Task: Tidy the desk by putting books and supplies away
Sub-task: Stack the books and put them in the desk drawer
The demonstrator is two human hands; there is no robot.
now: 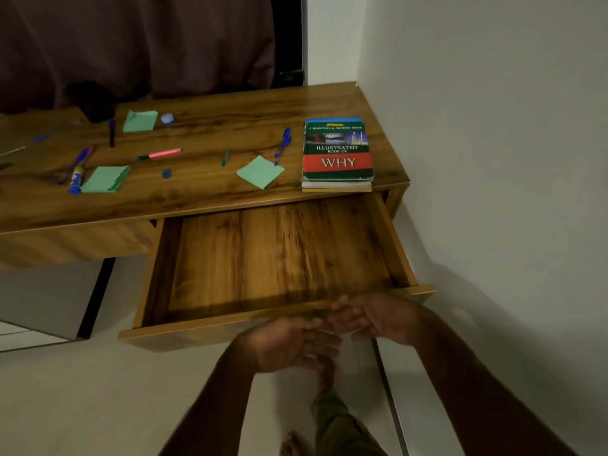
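The top cover on the stack of books (338, 156) reads "A QUESTION & ANSWER BOOK" and, below it, "ILLUSTRATED BOOK OF WHY", with the last word in white on a red band. The label on the blue-capped tube (76, 179) is too small for us to read.

The drawer (273, 258) stands pulled far out of the desk (210, 192), just beyond both our hands. Inside it we see only its wooden floor and side walls. The books lie on the desk top straight beyond our right hand (375, 317), past the far end of the drawer and close to the wall (493, 159).

Our right hand is at the top edge of the drawer front, fingers loosely stretched out and holding nothing. Blur keeps us from telling whether they touch the wood. Our left hand (292, 343) is just beside it, a little nearer to us and lower, in front of the drawer front. Its fingers are also straight and spread, with nothing in them. The fingertips of the two hands nearly meet.

The supplies lie scattered on the desk, beyond our left hand and mostly well to its left. There are green note pads (260, 171), blue pens (283, 144) beside the pad nearest the books, a green pen (225, 157), a pink highlighter (161, 154), a black marker (112, 133) and the tube among more pens farthest left.
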